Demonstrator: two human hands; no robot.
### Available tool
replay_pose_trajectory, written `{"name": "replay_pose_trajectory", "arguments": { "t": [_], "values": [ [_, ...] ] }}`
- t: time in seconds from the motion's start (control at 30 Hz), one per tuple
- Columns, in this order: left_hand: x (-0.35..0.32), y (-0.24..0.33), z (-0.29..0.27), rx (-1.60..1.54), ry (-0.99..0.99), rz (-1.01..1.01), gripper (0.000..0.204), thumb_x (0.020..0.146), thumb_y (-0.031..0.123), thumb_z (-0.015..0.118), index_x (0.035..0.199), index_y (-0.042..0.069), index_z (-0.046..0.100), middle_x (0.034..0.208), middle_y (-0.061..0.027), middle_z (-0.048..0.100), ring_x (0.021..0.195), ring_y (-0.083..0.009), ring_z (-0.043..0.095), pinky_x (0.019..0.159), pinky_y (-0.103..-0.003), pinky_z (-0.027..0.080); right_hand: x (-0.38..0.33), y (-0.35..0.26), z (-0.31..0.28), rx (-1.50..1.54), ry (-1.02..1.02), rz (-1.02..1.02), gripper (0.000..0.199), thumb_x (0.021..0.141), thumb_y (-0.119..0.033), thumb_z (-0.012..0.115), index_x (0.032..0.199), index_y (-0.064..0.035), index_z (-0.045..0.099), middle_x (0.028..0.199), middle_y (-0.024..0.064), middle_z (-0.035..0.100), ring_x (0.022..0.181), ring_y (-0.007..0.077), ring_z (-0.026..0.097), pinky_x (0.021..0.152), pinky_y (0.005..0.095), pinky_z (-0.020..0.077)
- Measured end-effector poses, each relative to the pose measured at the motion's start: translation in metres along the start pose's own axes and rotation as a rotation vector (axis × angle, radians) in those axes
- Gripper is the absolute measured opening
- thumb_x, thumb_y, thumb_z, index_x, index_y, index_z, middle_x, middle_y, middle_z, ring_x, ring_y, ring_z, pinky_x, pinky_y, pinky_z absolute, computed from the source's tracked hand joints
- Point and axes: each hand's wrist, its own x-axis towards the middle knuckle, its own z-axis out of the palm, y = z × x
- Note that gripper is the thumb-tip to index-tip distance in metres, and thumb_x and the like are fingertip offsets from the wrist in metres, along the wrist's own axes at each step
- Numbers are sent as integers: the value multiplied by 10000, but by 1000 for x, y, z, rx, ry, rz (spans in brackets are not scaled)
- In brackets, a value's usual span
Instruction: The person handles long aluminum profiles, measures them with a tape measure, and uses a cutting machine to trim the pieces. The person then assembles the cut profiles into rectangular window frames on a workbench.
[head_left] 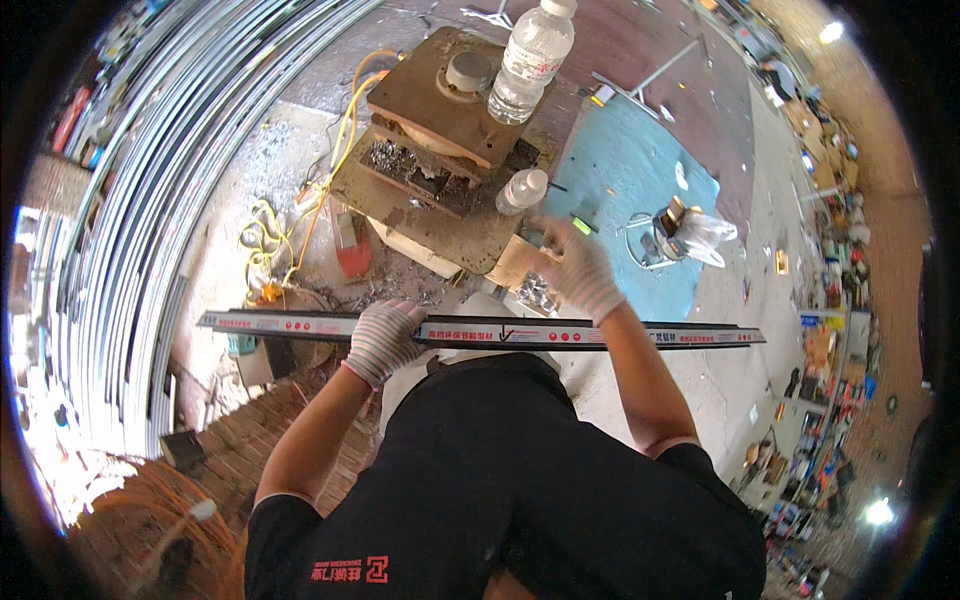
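A long dark metal profile [540, 336] with a pale printed film strip and slanted ends lies level across the front of my waist. My left hand [385, 342], in a striped knitted glove, is closed around it left of its middle. My gloved right hand [580, 268] is raised beyond the bar, off it, slightly blurred, with thumb and fingers apart and nothing visible between them. Just past those fingers stands a small clear bottle [520, 193] on the lower plate of a rusty metal machine [425, 88]. A large clear bottle [533, 65] stands on the machine's top.
Metal shavings [420, 175] lie inside the machine. Yellow cable [265, 240] tangles on the floor at left, near long stacked profiles [150, 200]. On the blue sheet [625, 160] at right are a round stool [650, 240] and a plastic bag [705, 236]. Clutter lines the far right.
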Motion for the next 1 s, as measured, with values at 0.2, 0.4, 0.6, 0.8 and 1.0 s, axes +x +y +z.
{"name": "replay_pose_trajectory", "arguments": {
  "t": [0.2,0.4,0.6,0.8,1.0],
  "values": [
    [-11,-32,4,-61,38,58,434,676,356,828,997,111,669,890,-105,645,903,-342,647,807,-459,524,85,1,21,-442,211,44,539,859,-424,725,1301,-175,546,983,180,672,922,374,681,767,469,563],
    [-14,-55,-4,-52,70,119,466,669,447,855,918,107,654,809,-104,623,808,-336,639,709,-467,517,72,28,13,-290,260,49,453,888,-344,683,1271,-125,586,928,178,723,865,374,703,789,461,558],
    [0,-61,-22,8,39,114,438,683,428,836,926,111,655,839,-91,648,813,-332,651,737,-459,520,59,41,-66,-172,214,222,483,891,-379,693,1252,-66,624,947,169,749,866,330,729,835,422,567],
    [21,-67,-35,6,159,195,422,652,371,861,908,129,629,807,-94,629,777,-342,638,700,-463,506,119,68,-104,-208,282,283,535,889,-425,692,1271,-59,612,1035,200,731,978,352,705,896,432,544],
    [36,-66,-56,83,125,162,430,631,309,863,929,123,616,831,-85,634,788,-332,643,712,-466,514,194,84,-69,-287,209,215,526,899,-450,675,1296,-111,609,1012,196,734,972,363,700,882,445,544]
  ]
}}
